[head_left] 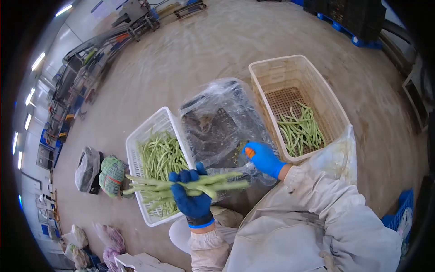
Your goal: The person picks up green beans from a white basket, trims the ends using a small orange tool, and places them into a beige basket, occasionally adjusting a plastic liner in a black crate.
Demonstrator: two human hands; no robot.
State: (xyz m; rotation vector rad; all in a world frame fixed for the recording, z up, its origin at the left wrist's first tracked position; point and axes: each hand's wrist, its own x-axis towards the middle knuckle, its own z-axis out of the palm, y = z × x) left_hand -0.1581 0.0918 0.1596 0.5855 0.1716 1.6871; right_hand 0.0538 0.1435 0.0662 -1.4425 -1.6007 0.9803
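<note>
My left hand (191,199), in a dark blue glove, is closed around a bundle of long green beans (222,182) that sticks out on both sides. Under and beyond it, a white crate (134,156) holds many more green beans (163,152). My right hand (265,158), in a bright blue glove, is closed on a small orange object (249,153), perhaps a handle; the rest of it is hidden. It is apart from the bundle, above the front right of a black crate lined with clear plastic (222,122), where small green scraps (238,152) lie.
A beige crate (299,61) on the right holds a smaller pile of green beans (301,129). A green net sack (112,176) and a plastic-wrapped bundle (88,170) sit on the floor at left. More bags (111,240) lie at lower left. Machinery (97,54) lines the far left.
</note>
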